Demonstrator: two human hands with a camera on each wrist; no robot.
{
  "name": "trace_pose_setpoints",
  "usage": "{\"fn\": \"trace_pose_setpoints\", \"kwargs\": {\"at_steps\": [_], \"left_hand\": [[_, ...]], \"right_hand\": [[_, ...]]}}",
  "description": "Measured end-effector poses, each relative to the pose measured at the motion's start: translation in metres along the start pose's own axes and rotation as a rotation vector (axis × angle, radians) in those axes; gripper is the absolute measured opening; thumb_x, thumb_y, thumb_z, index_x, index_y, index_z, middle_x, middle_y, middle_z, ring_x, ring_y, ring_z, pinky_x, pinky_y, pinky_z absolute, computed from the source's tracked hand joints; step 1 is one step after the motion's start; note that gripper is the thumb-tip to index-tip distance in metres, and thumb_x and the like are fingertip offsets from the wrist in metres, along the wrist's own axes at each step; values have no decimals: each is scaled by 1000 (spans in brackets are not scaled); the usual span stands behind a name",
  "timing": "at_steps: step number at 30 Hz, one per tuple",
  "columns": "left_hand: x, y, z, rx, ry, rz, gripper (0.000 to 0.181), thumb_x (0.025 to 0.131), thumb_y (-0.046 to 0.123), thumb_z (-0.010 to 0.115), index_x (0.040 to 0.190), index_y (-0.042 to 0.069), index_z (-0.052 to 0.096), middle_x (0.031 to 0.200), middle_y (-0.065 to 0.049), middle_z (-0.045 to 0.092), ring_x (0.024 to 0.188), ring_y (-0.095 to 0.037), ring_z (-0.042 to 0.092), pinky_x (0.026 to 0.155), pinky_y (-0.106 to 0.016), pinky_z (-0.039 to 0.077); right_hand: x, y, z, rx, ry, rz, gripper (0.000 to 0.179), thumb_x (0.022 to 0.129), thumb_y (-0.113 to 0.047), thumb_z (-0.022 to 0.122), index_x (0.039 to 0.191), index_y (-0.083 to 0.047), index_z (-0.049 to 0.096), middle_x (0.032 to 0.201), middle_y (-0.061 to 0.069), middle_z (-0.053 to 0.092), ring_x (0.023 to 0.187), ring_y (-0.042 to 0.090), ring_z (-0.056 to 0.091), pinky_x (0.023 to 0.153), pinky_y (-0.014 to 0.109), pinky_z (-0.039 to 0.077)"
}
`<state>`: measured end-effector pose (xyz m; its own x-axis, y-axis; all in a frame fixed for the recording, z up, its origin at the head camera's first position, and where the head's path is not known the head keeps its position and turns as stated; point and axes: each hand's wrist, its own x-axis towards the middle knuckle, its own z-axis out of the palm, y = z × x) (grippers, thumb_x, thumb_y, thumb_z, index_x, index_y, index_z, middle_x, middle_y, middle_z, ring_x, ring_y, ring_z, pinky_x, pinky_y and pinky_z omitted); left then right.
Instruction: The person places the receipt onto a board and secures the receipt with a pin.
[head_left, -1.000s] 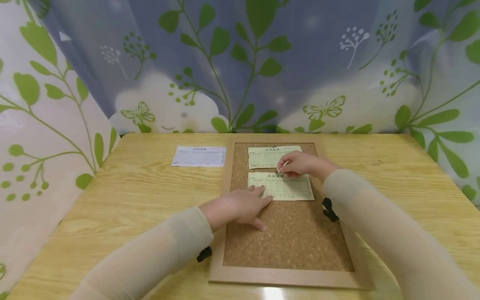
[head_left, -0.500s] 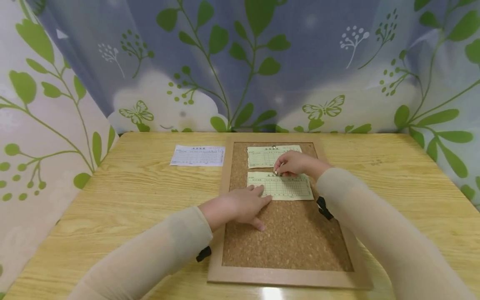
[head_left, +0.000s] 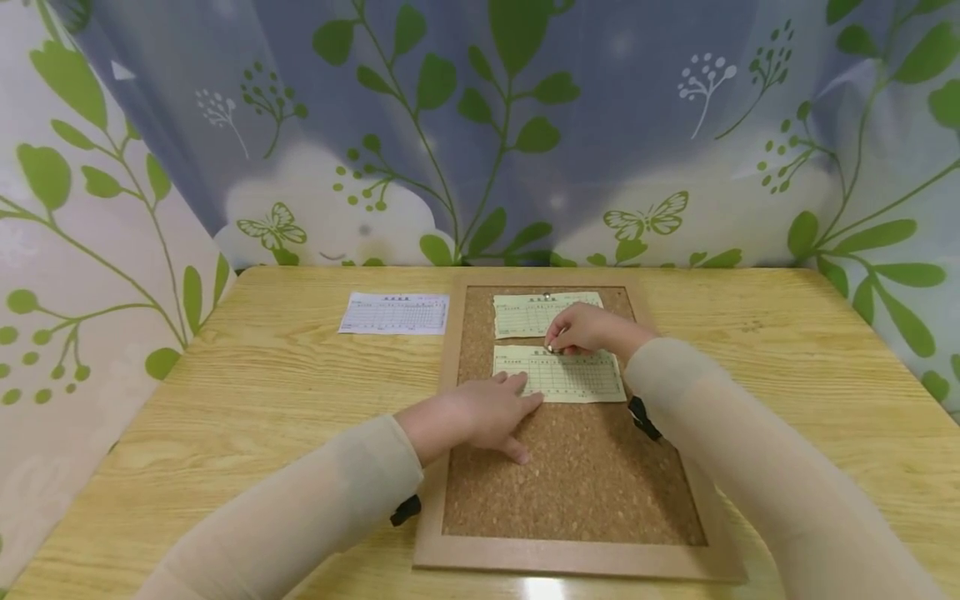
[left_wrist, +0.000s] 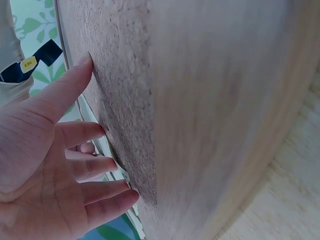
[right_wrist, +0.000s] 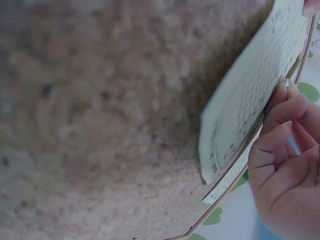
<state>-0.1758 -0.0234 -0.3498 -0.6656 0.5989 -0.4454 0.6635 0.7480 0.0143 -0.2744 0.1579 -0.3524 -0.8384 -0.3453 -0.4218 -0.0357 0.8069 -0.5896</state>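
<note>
A framed cork board (head_left: pixel 573 483) lies on the table with two pale yellow printed slips on it, one above the other. My left hand (head_left: pixel 487 412) rests with spread, fairly straight fingers on the lower left corner of the lower slip (head_left: pixel 577 383); in the left wrist view its fingertips (left_wrist: pixel 131 196) meet the slip and the cork. Thumb and index finger of my right hand (head_left: pixel 588 327) pinch a small shiny push pin (head_left: pixel 551 348) at the top middle edge of that slip. In the right wrist view the slip's near corner lifts off the cork.
The upper slip (head_left: pixel 517 317) has a pin (head_left: pixel 547 296) at its top edge. Left of the board, a white printed slip (head_left: pixel 393 314) lies on the wooden table (head_left: pixel 300 383). A leaf-patterned curtain (head_left: pixel 480 167) hangs behind the table.
My right hand has shifted slightly left with the push pin, along the lower slip's top edge. My left hand has stayed in place on the slip.
</note>
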Motion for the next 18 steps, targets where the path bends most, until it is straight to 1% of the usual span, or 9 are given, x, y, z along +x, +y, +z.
{"fn": "trace_pose_setpoints", "kwargs": {"at_steps": [5, 9, 12, 15, 18], "left_hand": [[0, 0, 2, -3, 0, -3, 82, 81, 55, 60, 148, 19, 29, 153, -11, 18, 137, -32, 23, 106, -45, 28], [-1, 1, 3, -11, 7, 5, 82, 81, 56, 61, 147, 19, 30, 153, -11, 19, 137, -31, 24, 106, -45, 28], [0, 2, 3, -13, 19, 10, 82, 81, 55, 61, 147, 19, 30, 153, -11, 20, 137, -32, 24, 105, -45, 30], [1, 1, 2, -11, 18, 5, 82, 81, 55, 61, 147, 19, 30, 153, -11, 20, 136, -32, 24, 105, -45, 30], [1, 0, 1, -10, 12, 0, 82, 81, 56, 61, 147, 19, 30, 153, -11, 20, 137, -31, 24, 105, -44, 30]], "right_hand": [[2, -1, 2, -27, -7, 2, 15, 94, -10, 55, 101, -3, 67, 60, 1, 53, 49, 8, 39, 51, 24, 37], [1, -3, 2, -30, -22, 26, 15, 94, -9, 55, 101, -2, 66, 59, 1, 52, 47, 8, 36, 50, 24, 36], [-1, -4, -1, -33, -14, 39, 15, 94, -9, 55, 100, -2, 67, 58, 1, 52, 45, 7, 34, 50, 24, 36], [-2, -6, -2, -17, -7, 44, 15, 94, -9, 55, 99, -2, 66, 62, 1, 57, 48, 7, 42, 52, 23, 38], [-1, -8, -1, 14, -7, 56, 13, 94, -8, 55, 98, -1, 65, 69, 1, 61, 58, 8, 52, 57, 24, 42]]}}
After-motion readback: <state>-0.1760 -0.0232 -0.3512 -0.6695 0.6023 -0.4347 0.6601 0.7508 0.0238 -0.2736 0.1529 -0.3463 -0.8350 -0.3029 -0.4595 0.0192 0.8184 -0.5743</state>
